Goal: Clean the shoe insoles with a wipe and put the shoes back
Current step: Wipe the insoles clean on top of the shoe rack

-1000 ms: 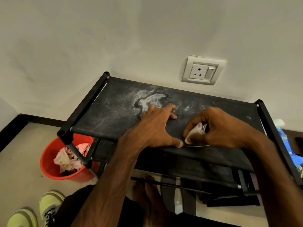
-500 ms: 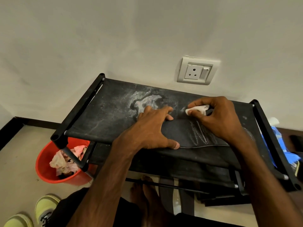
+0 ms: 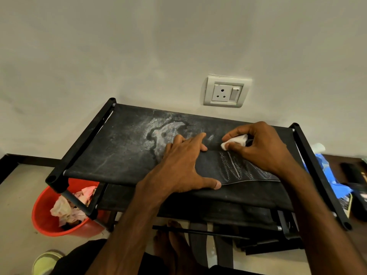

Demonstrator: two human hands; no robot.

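Flat black shoe insole (image 3: 210, 165) lying on top of a black shoe rack with a dusty cloth shelf (image 3: 119, 151), close to the front edge and over to the right side. Thin pale line running along the near edge of the insole. Pale zigzag streaks (image 3: 232, 163) across the middle of it, between the two hands.

Left hand (image 3: 182, 165) flat on the left end of the insole, fingers straight and spread wide, pressing down. Thumb stuck out to the side, tip touching the near edge. Left end of the insole hidden under the palm.

Right hand (image 3: 262, 147) curled, pinching a small white wipe (image 3: 236, 140) between thumb and fingers. Wipe held down at the far edge of the insole, near the left hand's fingertips. Hard to tell whether touching the insole or the cloth right there.

Big whitish dusty patch (image 3: 164, 132) on the cloth shelf, behind the left hand. White wall socket with a switch (image 3: 226, 93) on the pale wall above the rack.

Round red plastic bucket (image 3: 42, 219) on the floor by the rack's front left corner, with crumpled pink and white papers (image 3: 67, 209) inside. Yellow-green shoe (image 3: 44, 262) on the floor at the bottom left, well apart from the insole. Bare foot (image 3: 174, 241) on the floor below the rack. Blue plastic packet (image 3: 327, 175) just to the right of the rack.
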